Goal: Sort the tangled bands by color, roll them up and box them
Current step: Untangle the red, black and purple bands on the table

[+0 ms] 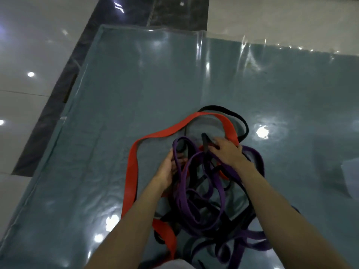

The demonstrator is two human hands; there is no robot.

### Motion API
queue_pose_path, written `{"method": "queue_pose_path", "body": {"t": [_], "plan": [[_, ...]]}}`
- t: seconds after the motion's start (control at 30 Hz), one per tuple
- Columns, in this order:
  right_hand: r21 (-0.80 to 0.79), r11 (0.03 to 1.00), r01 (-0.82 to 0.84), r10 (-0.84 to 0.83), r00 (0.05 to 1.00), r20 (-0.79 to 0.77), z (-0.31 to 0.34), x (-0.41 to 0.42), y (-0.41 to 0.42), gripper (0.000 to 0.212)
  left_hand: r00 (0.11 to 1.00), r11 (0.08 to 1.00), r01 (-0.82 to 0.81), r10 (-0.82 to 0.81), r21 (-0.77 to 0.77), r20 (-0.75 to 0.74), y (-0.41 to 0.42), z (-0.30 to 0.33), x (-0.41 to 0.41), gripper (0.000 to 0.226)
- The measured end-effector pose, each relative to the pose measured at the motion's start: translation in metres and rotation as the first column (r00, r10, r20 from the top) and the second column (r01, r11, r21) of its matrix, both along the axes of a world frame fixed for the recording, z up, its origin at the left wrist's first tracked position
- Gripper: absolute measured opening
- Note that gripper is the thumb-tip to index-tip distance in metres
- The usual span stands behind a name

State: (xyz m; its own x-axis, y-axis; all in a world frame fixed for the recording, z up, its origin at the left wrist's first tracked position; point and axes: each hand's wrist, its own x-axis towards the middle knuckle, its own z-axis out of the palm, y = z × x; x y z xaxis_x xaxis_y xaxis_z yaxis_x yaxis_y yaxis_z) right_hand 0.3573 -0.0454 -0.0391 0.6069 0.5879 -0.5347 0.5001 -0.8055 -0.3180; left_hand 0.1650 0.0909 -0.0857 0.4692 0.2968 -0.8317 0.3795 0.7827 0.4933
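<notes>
A tangle of flat bands lies on a teal mat (136, 90) in front of me. A wide red band (134, 162) loops out to the left and far side. Purple bands (202, 208) coil through the middle and near side. Black bands (240, 119) run around the far edge and under the pile. My left hand (167, 169) grips a purple loop at the pile's left side. My right hand (227, 150) pinches a black band end that sticks up from the tangle's far middle. No box is in view.
The mat is covered by glossy clear plastic and lies on a shiny white tiled floor (29, 51) with a dark strip (58, 105) along its left edge. A pale, blurred object (349, 177) sits at the right edge.
</notes>
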Motion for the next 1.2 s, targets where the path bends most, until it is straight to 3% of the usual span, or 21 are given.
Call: {"method": "queue_pose_path", "body": {"t": [0.13, 0.27, 0.37, 0.53, 0.7, 0.77, 0.83, 0.9, 0.97, 1.07, 1.2], "plan": [[-0.076, 0.997, 0.012, -0.011, 1.0, 0.009, 0.003, 0.01, -0.005, 0.079, 0.998, 0.999, 0.042, -0.043, 0.03, 0.054, 0.001, 0.002, -0.007, 0.068], [0.041, 0.982, 0.186, -0.183, 0.981, -0.061, 0.001, 0.003, -0.031, 0.047, 0.984, 0.975, 0.158, -0.169, 0.159, 0.063, -0.009, 0.007, -0.018, 0.047], [0.082, 0.957, 0.277, -0.263, 0.952, -0.156, 0.008, -0.016, -0.055, 0.045, 0.979, 0.932, 0.187, -0.205, 0.31, 0.024, -0.013, 0.006, -0.029, 0.023], [0.344, 0.894, 0.287, -0.259, 0.957, -0.127, 0.009, -0.038, -0.09, 0.038, 0.944, 0.849, 0.321, -0.322, 0.42, -0.07, -0.011, -0.001, -0.055, 0.022], [0.47, 0.836, 0.281, -0.295, 0.954, -0.047, 0.02, -0.068, -0.12, 0.017, 0.879, 0.695, 0.469, -0.428, 0.545, -0.212, -0.018, 0.011, -0.092, 0.032], [0.512, 0.803, 0.305, -0.333, 0.942, -0.04, 0.018, -0.082, -0.133, 0.01, 0.85, 0.579, 0.521, -0.421, 0.627, -0.317, -0.023, 0.016, -0.105, 0.034], [0.55, 0.785, 0.285, -0.327, 0.945, -0.022, 0.012, -0.1, -0.147, 0.019, 0.813, 0.417, 0.573, -0.396, 0.705, -0.427, -0.03, 0.024, -0.116, 0.038], [0.572, 0.78, 0.255, -0.297, 0.955, -0.022, 0.004, -0.119, -0.16, 0.031, 0.789, 0.36, 0.604, -0.396, 0.711, -0.47, -0.037, 0.033, -0.122, 0.035], [0.58, 0.773, 0.257, -0.296, 0.955, -0.029, -0.005, -0.135, -0.173, 0.042, 0.759, 0.362, 0.643, -0.42, 0.675, -0.498, -0.043, 0.036, -0.126, 0.028], [0.54, 0.806, 0.244, -0.305, 0.952, 0.024, -0.022, -0.154, -0.192, 0.061, 0.742, 0.431, 0.667, -0.459, 0.608, -0.489, -0.051, 0.039, -0.133, 0.035], [0.359, 0.91, 0.205, -0.245, 0.967, 0.067, -0.037, -0.174, -0.207, 0.077, 0.702, 0.459, 0.712, -0.487, 0.531, -0.52, -0.063, 0.049, -0.143, 0.037]]}}
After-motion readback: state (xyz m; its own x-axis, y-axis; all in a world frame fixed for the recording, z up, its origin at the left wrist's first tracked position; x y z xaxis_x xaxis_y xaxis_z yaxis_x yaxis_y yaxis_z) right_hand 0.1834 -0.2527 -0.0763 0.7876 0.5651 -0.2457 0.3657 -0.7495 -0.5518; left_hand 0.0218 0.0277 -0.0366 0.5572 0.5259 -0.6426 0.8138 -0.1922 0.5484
